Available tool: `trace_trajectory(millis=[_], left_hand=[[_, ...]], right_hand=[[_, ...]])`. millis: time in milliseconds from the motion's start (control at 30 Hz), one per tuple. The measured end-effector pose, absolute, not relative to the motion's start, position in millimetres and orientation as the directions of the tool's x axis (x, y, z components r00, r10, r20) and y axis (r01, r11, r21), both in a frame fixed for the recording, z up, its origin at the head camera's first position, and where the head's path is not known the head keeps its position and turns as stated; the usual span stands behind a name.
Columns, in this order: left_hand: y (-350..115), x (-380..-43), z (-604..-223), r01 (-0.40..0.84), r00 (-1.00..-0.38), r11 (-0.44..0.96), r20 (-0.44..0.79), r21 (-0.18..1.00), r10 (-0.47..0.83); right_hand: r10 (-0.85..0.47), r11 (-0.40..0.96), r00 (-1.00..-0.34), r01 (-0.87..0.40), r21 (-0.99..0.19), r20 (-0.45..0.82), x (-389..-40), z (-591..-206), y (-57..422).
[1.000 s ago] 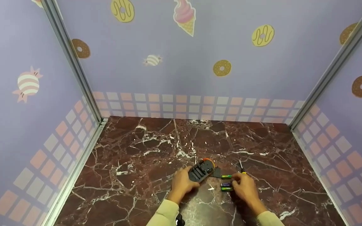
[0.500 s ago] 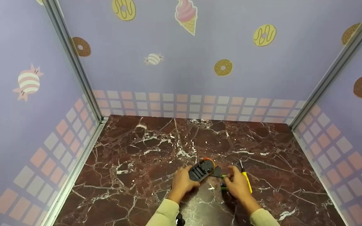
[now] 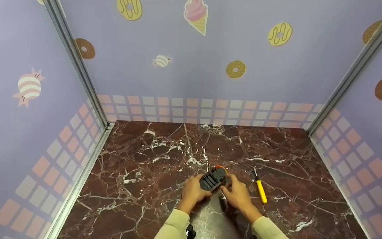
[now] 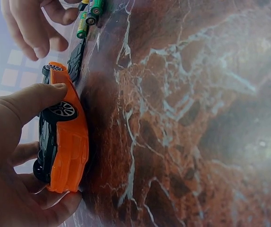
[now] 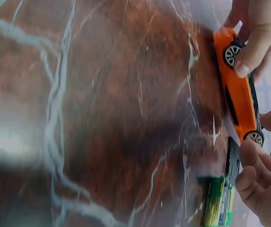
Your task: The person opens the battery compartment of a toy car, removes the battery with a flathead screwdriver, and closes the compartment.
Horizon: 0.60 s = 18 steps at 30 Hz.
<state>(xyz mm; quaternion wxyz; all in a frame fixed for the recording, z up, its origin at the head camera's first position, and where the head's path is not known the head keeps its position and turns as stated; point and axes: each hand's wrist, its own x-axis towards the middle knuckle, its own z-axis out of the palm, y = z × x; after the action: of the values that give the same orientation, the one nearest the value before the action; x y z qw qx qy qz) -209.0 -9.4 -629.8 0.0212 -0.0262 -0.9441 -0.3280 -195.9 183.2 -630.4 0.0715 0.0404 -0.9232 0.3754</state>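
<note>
An orange toy car [image 3: 213,178] lies wheels up on the marbled surface, its battery compartment bare in the dark underside. My left hand [image 3: 192,193] grips one end of it, thumb beside a wheel [image 4: 62,109] in the left wrist view. At the other end is my right hand [image 3: 239,196], its fingers loosely bent close around the wheel [image 5: 254,137] without closing on it. A black battery cover [image 4: 75,60] lies flat beside that end. Several batteries [image 5: 214,201], green and dark, lie past the cover; in the head view my right hand hides them.
A screwdriver [image 3: 261,192] with a yellow handle lies to the right of my right hand. Purple printed panels [image 3: 191,73] stand at the back and both sides of the dark red marbled surface [image 3: 144,205].
My right hand has moved left from the batteries, past the cover, to the car's end. The screwdriver, partly covered before, now shows whole. My left hand keeps its grip on the car.
</note>
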Motion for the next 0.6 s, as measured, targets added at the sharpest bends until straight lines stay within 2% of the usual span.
trace_trajectory(millis=[200,600], left_hand=[[-9,-209,-629,0.043,-0.999,0.782,0.035,0.622,0.027],[-11,-211,-630,0.050,-0.999,0.789,0.032,0.612,0.038]], right_hand=[[-0.031,0.695,-0.990,-0.121,-0.709,0.139,-195,-632,173],[-0.015,0.726,-0.989,-0.112,-0.679,0.147,-198,-636,160]])
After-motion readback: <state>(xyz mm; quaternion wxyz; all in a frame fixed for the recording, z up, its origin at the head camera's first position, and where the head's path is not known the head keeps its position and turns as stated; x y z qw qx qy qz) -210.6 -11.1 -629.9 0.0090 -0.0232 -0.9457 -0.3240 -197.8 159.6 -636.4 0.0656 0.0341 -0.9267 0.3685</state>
